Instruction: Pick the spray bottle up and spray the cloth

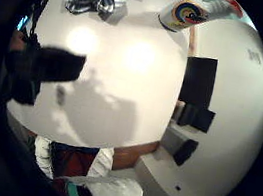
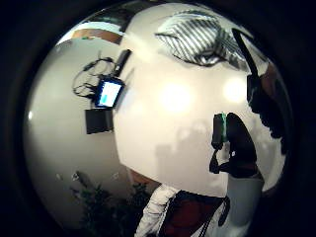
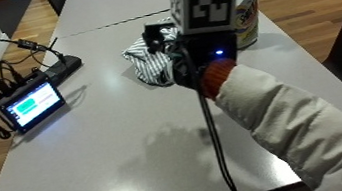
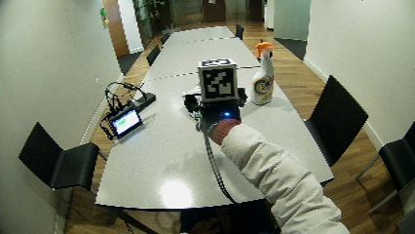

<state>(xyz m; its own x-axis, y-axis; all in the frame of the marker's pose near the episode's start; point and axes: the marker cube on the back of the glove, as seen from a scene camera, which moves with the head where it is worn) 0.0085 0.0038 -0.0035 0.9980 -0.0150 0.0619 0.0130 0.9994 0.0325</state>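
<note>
1. Nearest to us, the gloved right hand (image 3: 202, 53) hangs above the counter (image 3: 131, 146) with a cream padded sleeve (image 3: 296, 123) trailing back from it, and it holds nothing.
2. How far the fingers are spread? I cannot tell: the outside view shows only the back of the glove, and the palm views catch just dark finger shapes at their edges, over bare counter.
3. Just beyond the hand lies the striped cloth (image 3: 150, 63), crumpled in a soft heap; it looks limp and light, likely to stay put under a mist of spray.
4. Past the hand and off to its little-finger side stands the spray bottle (image 4: 262, 73), upright on the counter, white body with an orange trigger head and a colourful round label. It sits near the cloth but apart from it, and the hand is not touching it.
5. My read on handling: rigid plastic, smooth-sided and perhaps a bit slippery, weight depending on a fill level I can't see. The narrow neck under the trigger looks like the place to wrap the fingers, forefinger on the trigger, nozzle turned toward the cloth.
6. Far off on the thumb side, a small lit screen (image 3: 28, 105) and its cables (image 3: 5, 63) rest on the counter.
</note>
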